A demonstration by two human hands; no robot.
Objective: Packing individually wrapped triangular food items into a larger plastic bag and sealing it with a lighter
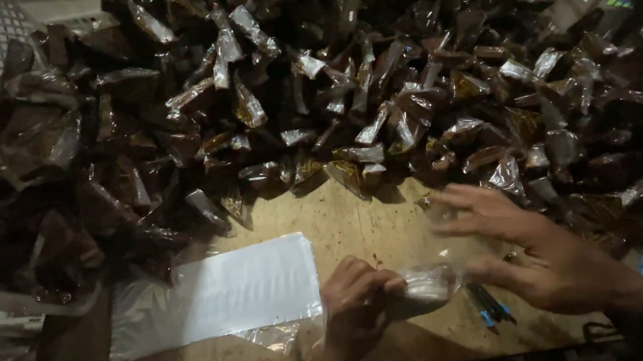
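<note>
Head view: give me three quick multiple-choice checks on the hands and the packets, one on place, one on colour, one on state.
1. Where does the flat white sheet lie?
A. On the wooden board, beside the left hand
B. On top of the packet heap
C. In the white basket

2. What colour is the filling of the heaped packets?
A. Bright green
B. Dark brown
C. Yellow

3. How is the left hand?
A. Flat and open
B. Out of view
C. Fingers shut on a clear plastic bag

Answers:
1 A, the sheet rests on the bare wooden board.
2 B, the wrapped contents look dark brown.
3 C, its fingers pinch the bag, while the right hand is spread open.
</note>
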